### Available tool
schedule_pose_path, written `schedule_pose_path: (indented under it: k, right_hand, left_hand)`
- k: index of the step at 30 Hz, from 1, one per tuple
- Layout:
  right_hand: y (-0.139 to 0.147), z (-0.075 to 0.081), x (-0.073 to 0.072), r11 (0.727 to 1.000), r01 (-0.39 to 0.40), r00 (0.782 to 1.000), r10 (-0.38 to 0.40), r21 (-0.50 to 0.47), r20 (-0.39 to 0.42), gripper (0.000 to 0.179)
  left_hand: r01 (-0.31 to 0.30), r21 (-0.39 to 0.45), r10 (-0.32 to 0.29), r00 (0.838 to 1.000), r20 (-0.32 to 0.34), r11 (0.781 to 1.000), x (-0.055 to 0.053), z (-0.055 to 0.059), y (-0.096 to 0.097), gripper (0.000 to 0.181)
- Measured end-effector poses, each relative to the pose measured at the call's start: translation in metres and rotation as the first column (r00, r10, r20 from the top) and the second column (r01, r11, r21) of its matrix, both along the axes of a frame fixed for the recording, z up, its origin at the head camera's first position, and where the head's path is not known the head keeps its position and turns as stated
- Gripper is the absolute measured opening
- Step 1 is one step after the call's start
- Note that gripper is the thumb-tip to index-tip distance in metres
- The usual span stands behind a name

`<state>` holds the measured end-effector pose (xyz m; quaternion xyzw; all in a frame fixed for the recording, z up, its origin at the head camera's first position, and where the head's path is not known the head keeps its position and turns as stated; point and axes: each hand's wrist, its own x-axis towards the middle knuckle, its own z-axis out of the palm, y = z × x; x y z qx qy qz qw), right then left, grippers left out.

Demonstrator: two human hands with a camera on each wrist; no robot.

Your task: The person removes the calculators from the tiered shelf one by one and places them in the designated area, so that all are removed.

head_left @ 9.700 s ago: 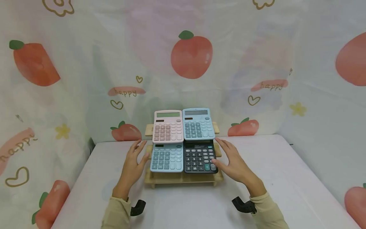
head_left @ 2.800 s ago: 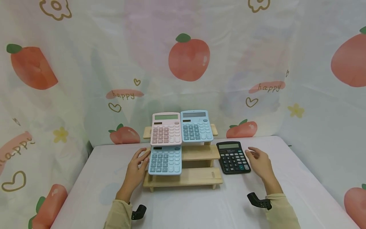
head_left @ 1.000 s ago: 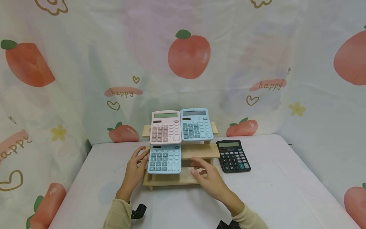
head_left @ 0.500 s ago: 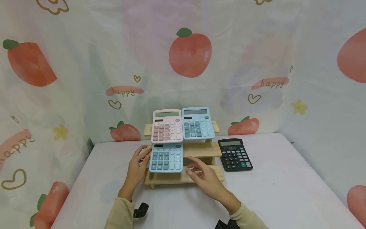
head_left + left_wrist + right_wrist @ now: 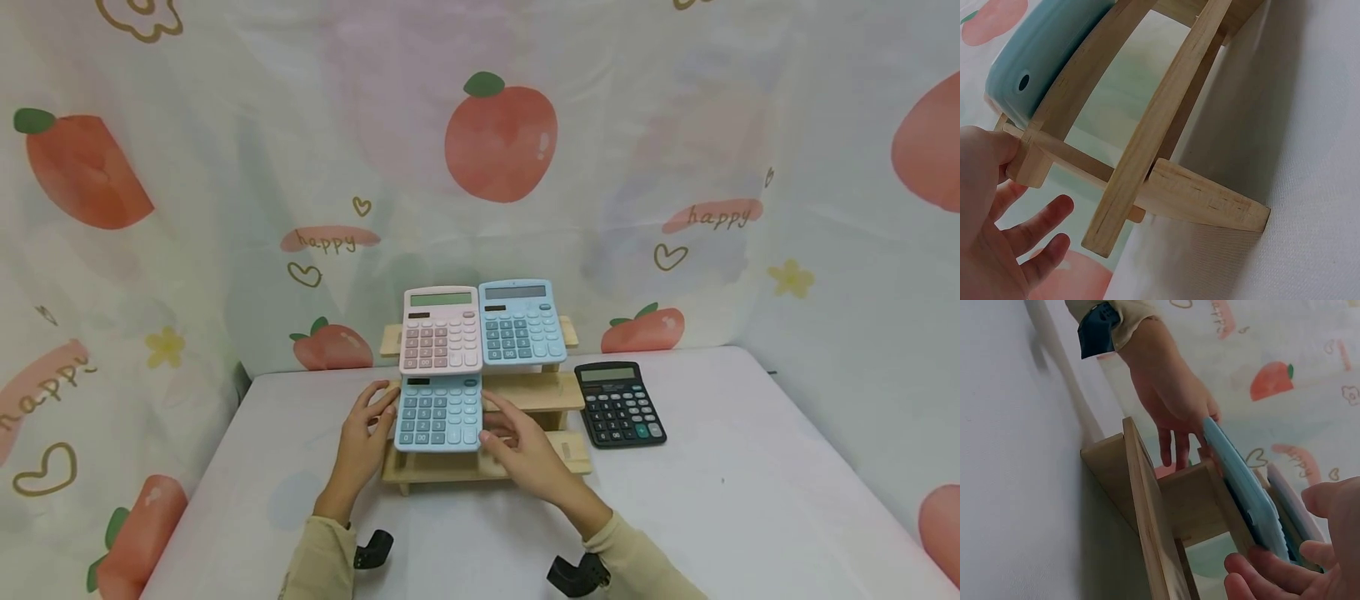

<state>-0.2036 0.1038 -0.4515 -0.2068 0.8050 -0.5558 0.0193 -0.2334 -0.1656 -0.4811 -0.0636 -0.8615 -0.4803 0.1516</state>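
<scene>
The left hand (image 5: 360, 446) grasps the left end of the rack's middle shelf, thumb and forefinger pinching the wood while the other fingers hang spread below. The right hand (image 5: 528, 454) is at the right edge of the lower blue calculator (image 5: 438, 417), thumb and fingers parted and ungripped; whether the fingertips touch the casing is hard to tell from the right wrist view. That calculator leans on the left side of the wooden rack (image 5: 532, 396), between the two hands, its screen hidden behind the lower edge of the pink calculator (image 5: 441, 333). The upper blue calculator (image 5: 521, 325) stands just right of the pink one, both tilted back at the rack's top. The black calculator (image 5: 621, 404) lies on the white table (image 5: 675, 517), just right of the rack. A fruit-print cloth (image 5: 570, 167) hangs behind.
</scene>
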Motion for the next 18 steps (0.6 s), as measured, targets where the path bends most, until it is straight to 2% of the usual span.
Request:
schedule_pose_path:
  k: [10,18]
  right_hand:
    - [-0.005,-0.009,-0.008,0.990,-0.059,0.995,0.069,-0.129,0.076,0.064]
    - [-0.006,-0.005,-0.012,0.984,-0.058,0.993,0.074,-0.168,0.092,0.069]
  left_hand:
    - [0.004,-0.002,-0.004,1.000,0.000,1.000,0.002,-0.002,-0.001,0.036]
    - [0.001,0.006,-0.001,1.000,-0.013,1.000,0.000,0.000,0.000,0.036]
